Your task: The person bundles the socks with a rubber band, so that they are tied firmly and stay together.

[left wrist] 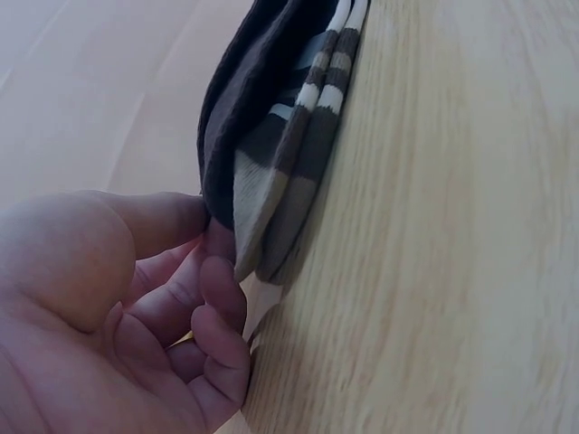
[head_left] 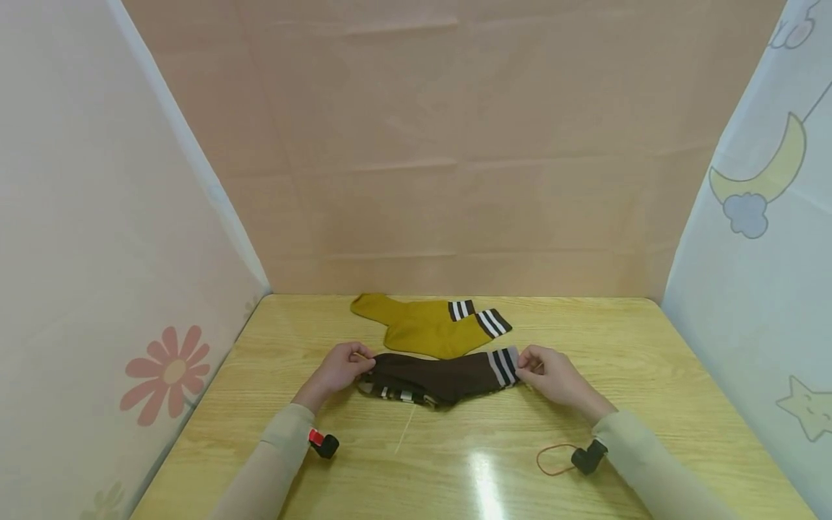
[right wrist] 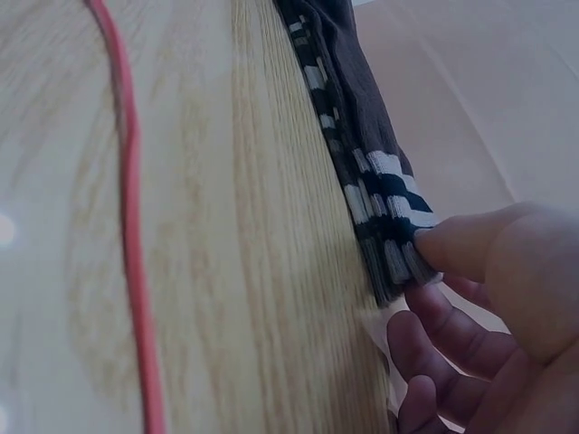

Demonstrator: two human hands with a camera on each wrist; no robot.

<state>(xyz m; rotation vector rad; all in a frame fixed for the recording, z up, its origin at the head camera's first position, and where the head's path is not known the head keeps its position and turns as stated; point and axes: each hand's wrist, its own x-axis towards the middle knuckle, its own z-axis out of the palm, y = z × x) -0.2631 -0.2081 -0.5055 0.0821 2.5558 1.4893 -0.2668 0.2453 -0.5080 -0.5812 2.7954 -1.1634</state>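
Observation:
A dark brown sock (head_left: 422, 372) with a grey cuff and black stripes lies over a striped, multicoloured pair of socks (head_left: 396, 394). At its toe end, my left hand (head_left: 346, 367) pinches the brown fabric between thumb and finger; the left wrist view shows the striped toes (left wrist: 262, 208) just below. My right hand (head_left: 551, 372) pinches the cuff end, where the right wrist view shows several stacked cuff layers (right wrist: 398, 226) by the thumb. How many layers each hand grips I cannot tell.
Behind the brown sock lie mustard yellow socks (head_left: 429, 323) with dark and white striped cuffs. The wooden table (head_left: 312, 477) meets a pinkish back wall (head_left: 455, 180). Patterned panels stand left and right. A red cord (right wrist: 131, 208) hangs from the right wrist device (head_left: 588, 457).

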